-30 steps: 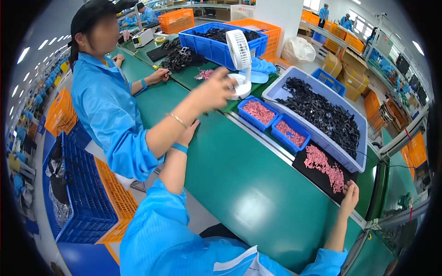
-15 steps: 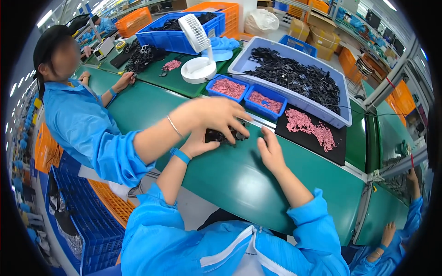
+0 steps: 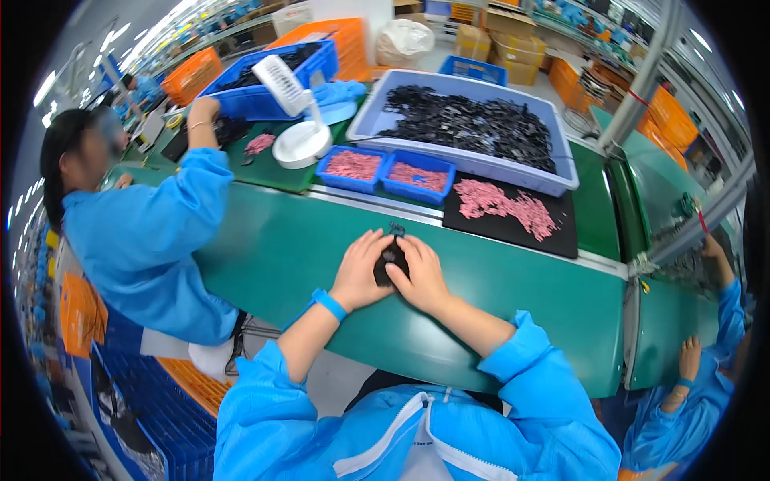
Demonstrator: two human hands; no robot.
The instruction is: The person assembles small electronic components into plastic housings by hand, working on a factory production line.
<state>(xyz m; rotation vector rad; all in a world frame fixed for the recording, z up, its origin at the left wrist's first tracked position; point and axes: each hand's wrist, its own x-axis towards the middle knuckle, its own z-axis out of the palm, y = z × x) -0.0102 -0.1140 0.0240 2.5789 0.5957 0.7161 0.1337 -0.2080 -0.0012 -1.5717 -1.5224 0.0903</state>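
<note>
Small black plastic parts (image 3: 389, 269) form a little heap on the green work surface, straight in front of me. My left hand (image 3: 358, 271), with a blue band at its wrist, curls round the heap's left side. From the right, my right hand (image 3: 423, 276) closes in against the same parts, its thumb reaching over their near side. Fingers of both hands touch the parts and partly hide them. A few thin black pieces (image 3: 397, 228) stick out past my fingertips.
Beyond my hands stand two blue trays (image 3: 322, 178) of pink pieces and a large pale-blue bin (image 3: 561, 180) of black parts. More pink pieces lie on a black mat (image 3: 505, 228). A white fan (image 3: 301, 146) stands at left, near a co-worker in blue (image 3: 136, 216).
The co-worker's arm has drawn back from over my hands toward the far left. My right hand has come in to the black parts beside my left. The view has shifted.
</note>
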